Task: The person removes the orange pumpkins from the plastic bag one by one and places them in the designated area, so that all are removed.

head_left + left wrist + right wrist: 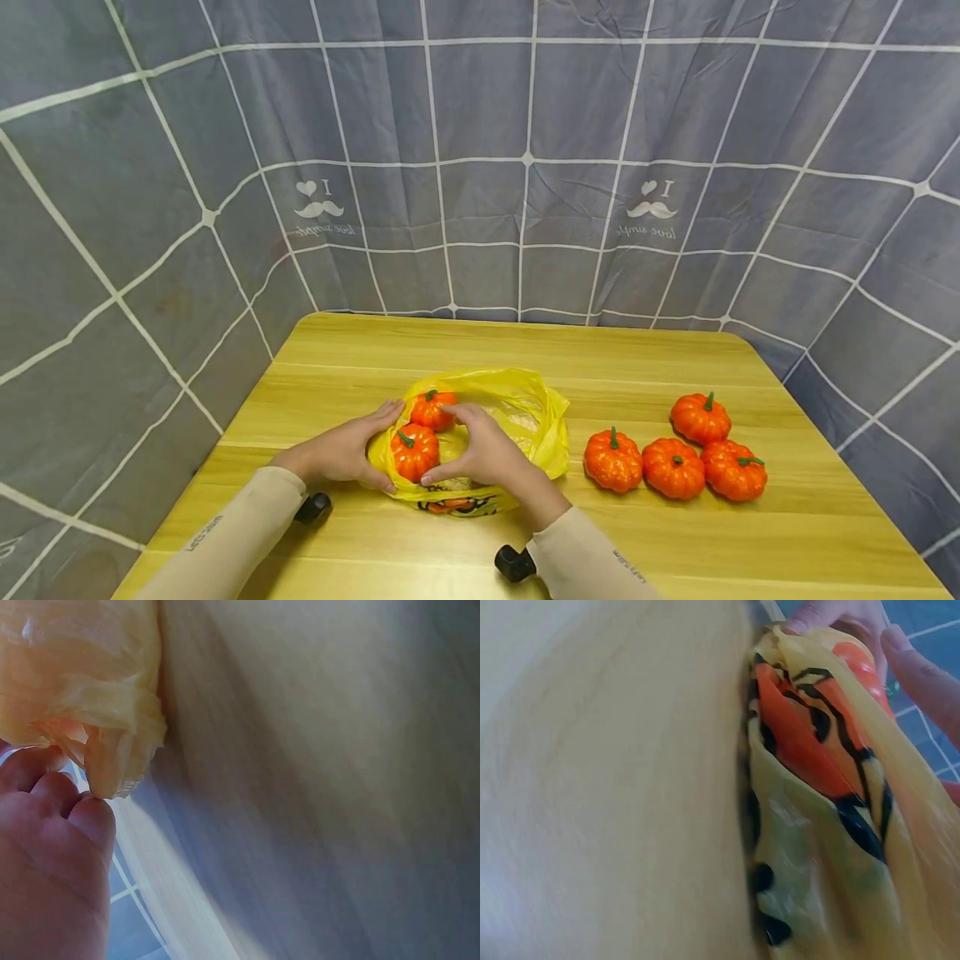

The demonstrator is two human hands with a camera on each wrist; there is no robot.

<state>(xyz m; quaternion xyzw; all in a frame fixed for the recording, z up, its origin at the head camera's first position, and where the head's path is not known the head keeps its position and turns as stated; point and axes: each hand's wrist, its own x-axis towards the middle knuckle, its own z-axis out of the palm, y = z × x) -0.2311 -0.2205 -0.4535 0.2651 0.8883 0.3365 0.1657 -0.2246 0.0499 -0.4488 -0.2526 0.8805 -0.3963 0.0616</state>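
Note:
A yellow plastic bag [551,408] lies with its mouth spread on the table. Inside its left part sit two small orange toy pumpkins, the farther one [432,410] and the nearer one [415,452], both with green stems. My left hand [341,450] grips the bag's left side, thumb at the near rim and fingers at the far one. In the left wrist view its fingers [56,791] bend against the yellow plastic. Over the opening, my right hand [480,450] holds thumb and forefinger wide apart, the forefinger beside the farther pumpkin and the thumb close to the nearer one.
Right of the bag are several more orange pumpkins: one [613,461] nearest the bag, others [673,468] [733,471] beside it and one [701,418] behind. The wooden table [360,342] has a grey checked curtain [480,200] at its back and sides.

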